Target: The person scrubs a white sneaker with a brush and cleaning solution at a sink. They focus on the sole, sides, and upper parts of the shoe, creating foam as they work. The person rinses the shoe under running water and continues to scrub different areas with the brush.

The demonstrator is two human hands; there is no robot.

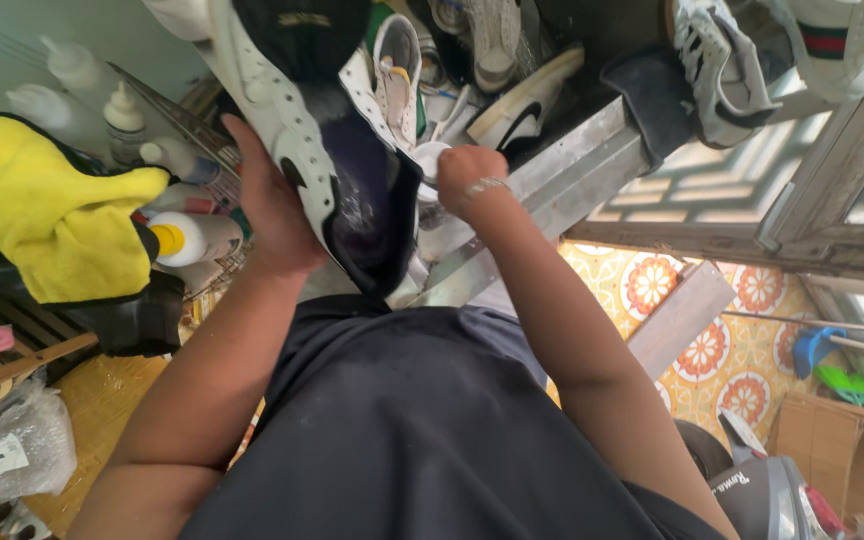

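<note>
The left hand (270, 205) grips a white and dark sneaker (327, 150) at 11 o'clock, tilting its side up for access. The right hand (467, 175), at 12 o'clock, is a closed fist, its contents hidden. Bottles (187, 238) stand within reach at 9 o'clock.

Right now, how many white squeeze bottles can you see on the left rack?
4: two faint ones at top left, one beside them, one lying yellow-capped by the yellow cloth. More may be hidden.
</note>
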